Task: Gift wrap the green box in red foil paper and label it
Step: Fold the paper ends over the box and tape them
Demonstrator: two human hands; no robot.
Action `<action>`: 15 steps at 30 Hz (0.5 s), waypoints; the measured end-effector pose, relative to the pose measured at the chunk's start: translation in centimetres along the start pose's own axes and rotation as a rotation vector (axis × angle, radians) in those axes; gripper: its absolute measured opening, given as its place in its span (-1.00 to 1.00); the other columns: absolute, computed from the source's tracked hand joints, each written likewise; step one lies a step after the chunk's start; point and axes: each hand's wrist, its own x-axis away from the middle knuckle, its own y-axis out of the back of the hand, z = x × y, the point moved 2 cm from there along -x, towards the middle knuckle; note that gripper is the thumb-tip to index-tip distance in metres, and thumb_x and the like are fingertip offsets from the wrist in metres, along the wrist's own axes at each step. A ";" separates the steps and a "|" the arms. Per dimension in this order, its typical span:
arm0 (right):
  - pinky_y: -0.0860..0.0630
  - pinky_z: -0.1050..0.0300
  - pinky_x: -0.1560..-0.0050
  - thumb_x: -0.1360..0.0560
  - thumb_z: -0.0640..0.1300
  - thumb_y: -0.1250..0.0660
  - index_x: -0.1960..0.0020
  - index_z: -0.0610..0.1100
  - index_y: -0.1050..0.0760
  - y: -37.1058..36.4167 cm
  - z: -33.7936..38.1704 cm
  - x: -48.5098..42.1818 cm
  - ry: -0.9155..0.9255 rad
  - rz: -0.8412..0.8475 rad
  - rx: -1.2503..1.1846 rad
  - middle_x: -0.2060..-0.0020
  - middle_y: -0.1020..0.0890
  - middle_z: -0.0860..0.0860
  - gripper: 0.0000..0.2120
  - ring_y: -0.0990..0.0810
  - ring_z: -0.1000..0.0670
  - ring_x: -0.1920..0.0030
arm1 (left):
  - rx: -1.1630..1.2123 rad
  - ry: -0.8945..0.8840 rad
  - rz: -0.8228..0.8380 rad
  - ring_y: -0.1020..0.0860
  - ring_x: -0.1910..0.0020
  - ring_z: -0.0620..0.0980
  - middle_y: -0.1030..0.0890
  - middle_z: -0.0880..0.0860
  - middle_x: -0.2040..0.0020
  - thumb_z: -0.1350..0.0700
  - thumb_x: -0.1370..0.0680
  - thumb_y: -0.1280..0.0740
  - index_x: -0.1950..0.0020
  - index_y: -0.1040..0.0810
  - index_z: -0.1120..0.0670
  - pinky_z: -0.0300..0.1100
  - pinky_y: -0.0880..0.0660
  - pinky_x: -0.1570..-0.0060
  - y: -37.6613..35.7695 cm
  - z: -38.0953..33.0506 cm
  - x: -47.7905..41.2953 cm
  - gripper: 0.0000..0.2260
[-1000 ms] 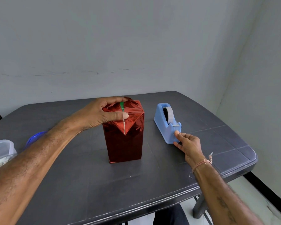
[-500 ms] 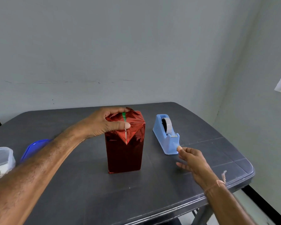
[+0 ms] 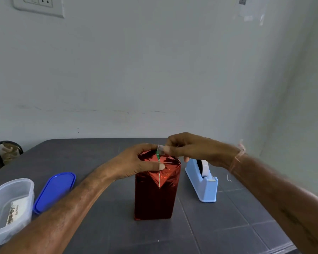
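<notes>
A clear tub (image 3: 11,208) holds printed paper (image 3: 13,212), its blue lid (image 3: 54,191) beside it. The foil-wrapped box (image 3: 155,198) stands upright at centre; the left hand (image 3: 134,165) clasps its top, thumb pressing the fold, and the right hand (image 3: 195,151) pinches tape (image 3: 160,149) just over the seam.

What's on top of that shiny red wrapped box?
The left hand grips the folded top of the red foil-wrapped box; the right hand pinches a clear tape piece over a green strip. Foil beneath the palm is hidden.
</notes>
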 end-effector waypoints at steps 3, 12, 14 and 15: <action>-0.43 0.16 0.14 -0.61 0.13 -0.34 0.00 -0.11 -0.58 -0.2 0.3 -1.8 -0.031 0.065 0.070 0.15 -0.56 0.03 -0.71 -0.48 0.07 0.13 | -0.002 -0.011 -0.009 -0.42 -0.40 -0.26 -0.47 -0.26 -0.43 -0.14 -0.41 -0.57 -0.38 -0.51 -0.25 -0.11 -0.31 -0.47 0.0 -0.2 0.1 -0.44; -0.49 0.15 0.13 -0.58 0.17 -0.36 0.00 -0.13 -0.58 0.0 1.0 -3.8 -0.132 0.146 0.192 0.21 -0.52 0.07 -0.66 -0.49 0.09 0.15 | 0.010 -0.007 -0.004 -0.16 -0.58 -0.15 -0.15 -0.24 -0.62 -0.17 -0.40 -0.56 -0.51 -0.37 -0.22 -0.11 -0.11 -0.47 0.0 0.0 -0.2 -0.28; -0.49 0.14 0.13 -0.58 0.16 -0.37 0.04 -0.14 -0.56 0.0 1.0 -4.2 -0.151 0.156 0.202 0.23 -0.51 0.07 -0.65 -0.49 0.08 0.17 | 0.006 -0.009 -0.001 -0.16 -0.58 -0.15 -0.13 -0.24 -0.62 -0.17 -0.40 -0.56 -0.51 -0.37 -0.23 -0.09 -0.11 -0.49 0.0 0.0 -0.2 -0.28; -0.50 0.14 0.13 -0.58 0.16 -0.37 0.09 -0.11 -0.55 -0.1 1.0 -4.4 -0.154 0.160 0.203 0.26 -0.51 0.08 -0.68 -0.49 0.07 0.18 | 0.005 -0.009 -0.002 -0.15 -0.59 -0.15 -0.13 -0.24 -0.63 -0.17 -0.41 -0.55 -0.51 -0.37 -0.23 -0.08 -0.10 -0.49 0.0 0.0 -0.2 -0.28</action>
